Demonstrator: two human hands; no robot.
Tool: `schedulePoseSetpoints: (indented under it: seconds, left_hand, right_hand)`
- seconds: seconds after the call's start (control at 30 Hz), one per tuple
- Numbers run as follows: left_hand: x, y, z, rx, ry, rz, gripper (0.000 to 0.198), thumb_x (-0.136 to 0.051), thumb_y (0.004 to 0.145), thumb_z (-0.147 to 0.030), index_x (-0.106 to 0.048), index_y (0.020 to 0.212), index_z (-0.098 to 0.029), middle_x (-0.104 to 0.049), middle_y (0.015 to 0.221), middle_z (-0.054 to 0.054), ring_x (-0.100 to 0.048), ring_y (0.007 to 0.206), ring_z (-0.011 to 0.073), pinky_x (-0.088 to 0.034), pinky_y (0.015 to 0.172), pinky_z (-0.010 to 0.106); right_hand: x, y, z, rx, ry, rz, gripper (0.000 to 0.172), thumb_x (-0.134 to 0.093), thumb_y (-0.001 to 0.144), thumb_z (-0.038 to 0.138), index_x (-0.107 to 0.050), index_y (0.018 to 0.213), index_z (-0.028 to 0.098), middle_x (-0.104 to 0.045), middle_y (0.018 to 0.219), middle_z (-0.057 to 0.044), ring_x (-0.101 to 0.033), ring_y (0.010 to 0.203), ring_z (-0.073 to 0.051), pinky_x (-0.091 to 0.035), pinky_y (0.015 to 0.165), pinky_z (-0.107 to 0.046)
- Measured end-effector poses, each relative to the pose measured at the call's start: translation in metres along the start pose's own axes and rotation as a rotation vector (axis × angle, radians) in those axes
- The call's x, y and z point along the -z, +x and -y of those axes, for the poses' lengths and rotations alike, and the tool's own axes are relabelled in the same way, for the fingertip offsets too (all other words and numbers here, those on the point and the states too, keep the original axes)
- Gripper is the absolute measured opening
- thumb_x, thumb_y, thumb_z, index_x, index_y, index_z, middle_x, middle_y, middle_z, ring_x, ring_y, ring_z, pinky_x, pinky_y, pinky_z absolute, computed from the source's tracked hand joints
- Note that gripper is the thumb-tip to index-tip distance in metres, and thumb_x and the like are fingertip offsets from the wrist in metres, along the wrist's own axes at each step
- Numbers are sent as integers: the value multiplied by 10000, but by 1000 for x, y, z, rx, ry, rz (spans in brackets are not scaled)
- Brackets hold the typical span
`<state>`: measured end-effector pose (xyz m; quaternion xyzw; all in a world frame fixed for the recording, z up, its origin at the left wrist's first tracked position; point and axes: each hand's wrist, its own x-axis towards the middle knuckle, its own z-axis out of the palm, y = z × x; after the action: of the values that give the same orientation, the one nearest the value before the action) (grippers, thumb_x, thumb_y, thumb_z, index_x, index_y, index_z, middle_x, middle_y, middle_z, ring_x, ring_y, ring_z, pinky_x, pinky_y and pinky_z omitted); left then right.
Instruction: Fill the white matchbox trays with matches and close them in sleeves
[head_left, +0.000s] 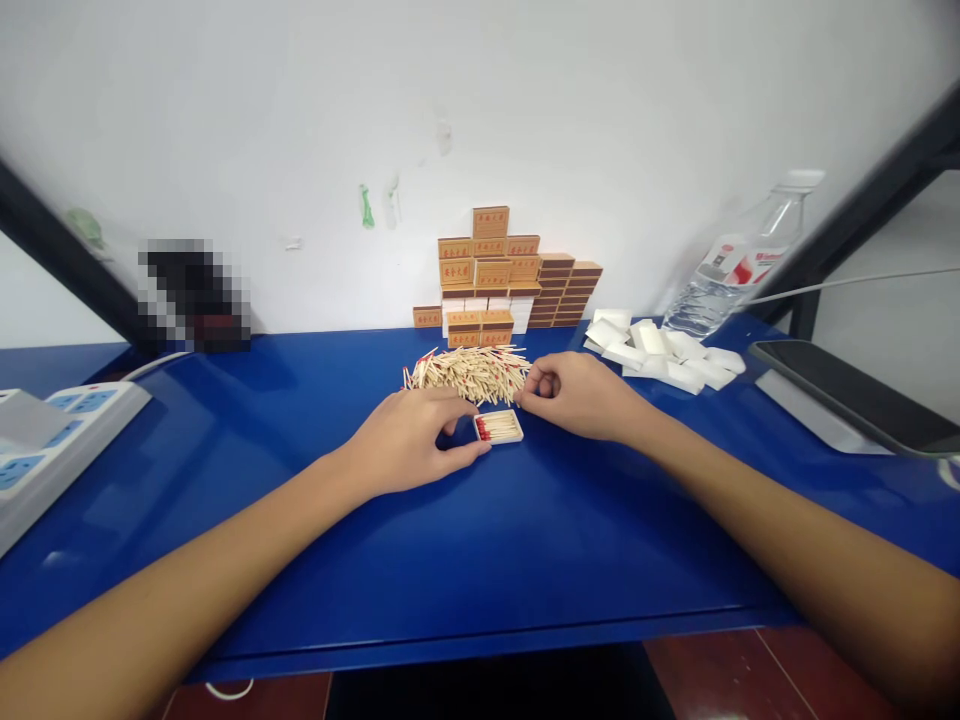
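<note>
Left hand (409, 440) gripping matchbox tray (504, 440), right hand (583, 396) beside matchstick pile (469, 373)

A power strip (67, 450) is cut off by the left edge, a phone (862, 390) by the right. A black object (195, 300) is pixelated. The match pile (472, 372) is partly hidden by the left hand (416, 435); whether anything is pinched in the right hand (574, 393) cannot be told.
</note>
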<state>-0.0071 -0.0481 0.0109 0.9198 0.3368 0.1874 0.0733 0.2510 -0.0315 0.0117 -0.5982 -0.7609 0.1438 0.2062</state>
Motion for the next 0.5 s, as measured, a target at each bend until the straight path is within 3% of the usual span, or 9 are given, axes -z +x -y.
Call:
schedulePoseSetpoints:
  seconds: [0.27, 0.5]
  left_hand:
    - [-1, -1, -1, 3, 3, 0, 296, -666, 947, -458, -758, 1066, -203, -666, 790, 6, -599, 681, 151, -426, 613, 291]
    - [-1, 0, 1, 11, 9, -2, 300, -657, 956, -467, -760, 1064, -207, -663, 789, 6, -602, 695, 153, -442, 635, 297]
  right_hand:
    - [5, -3, 3, -59, -81, 43, 35, -699, 749, 241, -709, 725, 217, -726, 759, -7, -631, 675, -169, -442, 617, -311]
    - [13, -4, -1, -30, -77, 109, 90, -657, 850, 240, -676, 768, 208, -713, 736, -13, -617, 642, -167, -421, 608, -310]
